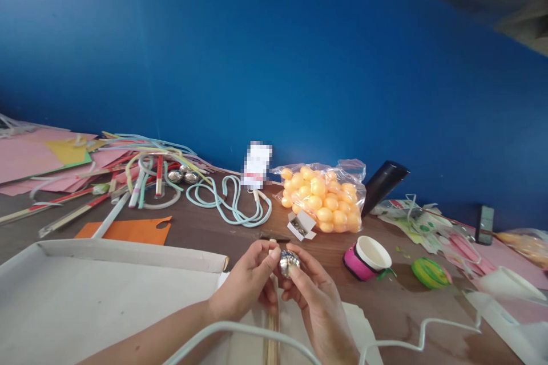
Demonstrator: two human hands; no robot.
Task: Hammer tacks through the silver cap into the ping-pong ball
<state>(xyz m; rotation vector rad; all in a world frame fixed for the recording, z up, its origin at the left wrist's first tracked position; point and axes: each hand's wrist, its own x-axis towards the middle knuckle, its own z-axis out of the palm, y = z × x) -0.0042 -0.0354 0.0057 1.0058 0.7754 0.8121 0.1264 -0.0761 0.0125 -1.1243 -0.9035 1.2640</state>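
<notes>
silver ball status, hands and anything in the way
Silver ball in right hand. Left hand beside it, contact unclear. Hammer beneath; pale cord crosses foreground.

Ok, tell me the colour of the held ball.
The ball is shiny silver, seen in the head view.

No legible lettering; only a pixelated card (257,161)

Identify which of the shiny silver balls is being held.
It is the silver ball in the right hand, with the thumb on it. The other silver balls lie bunched on the table, toward the picture's left.
</notes>
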